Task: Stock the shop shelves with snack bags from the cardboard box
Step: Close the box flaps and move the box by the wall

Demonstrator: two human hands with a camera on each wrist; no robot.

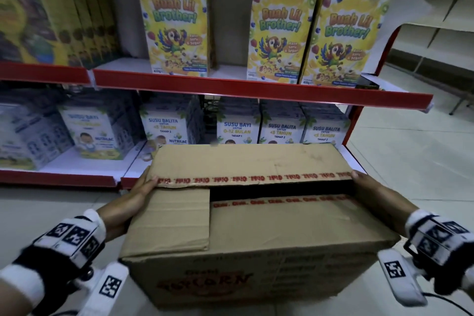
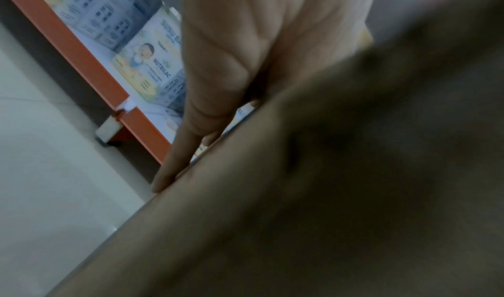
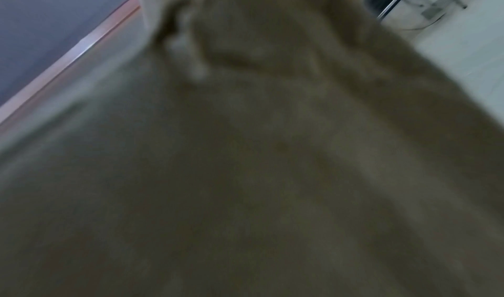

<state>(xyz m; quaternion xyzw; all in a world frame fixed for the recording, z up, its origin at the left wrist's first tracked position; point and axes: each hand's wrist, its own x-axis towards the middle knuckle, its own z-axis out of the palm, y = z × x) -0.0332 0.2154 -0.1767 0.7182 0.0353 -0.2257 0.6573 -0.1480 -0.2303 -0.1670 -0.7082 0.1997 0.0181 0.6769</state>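
Observation:
A brown cardboard box (image 1: 256, 226) with red-printed tape is held up in front of the shop shelves. My left hand (image 1: 143, 187) presses flat on its left end, the thumb lying over the far taped flap. In the left wrist view its fingers (image 2: 218, 75) run straight along the box (image 2: 327, 194). My right hand (image 1: 366, 182) lies flat against the right end, its fingertips at the far corner. The top flaps stand slightly apart, leaving a dark gap (image 1: 277, 191). No snack bags show. The right wrist view is a blur of cardboard (image 3: 245, 172).
The upper shelf (image 1: 256, 87), with a red front edge, carries yellow cereal boxes (image 1: 177, 25) with a bare stretch (image 1: 228, 69) between them. Blue-white milk cartons (image 1: 169, 126) fill the lower shelf just behind the box. White floor tiles (image 1: 423, 161) and another shelf unit (image 1: 441, 20) lie right.

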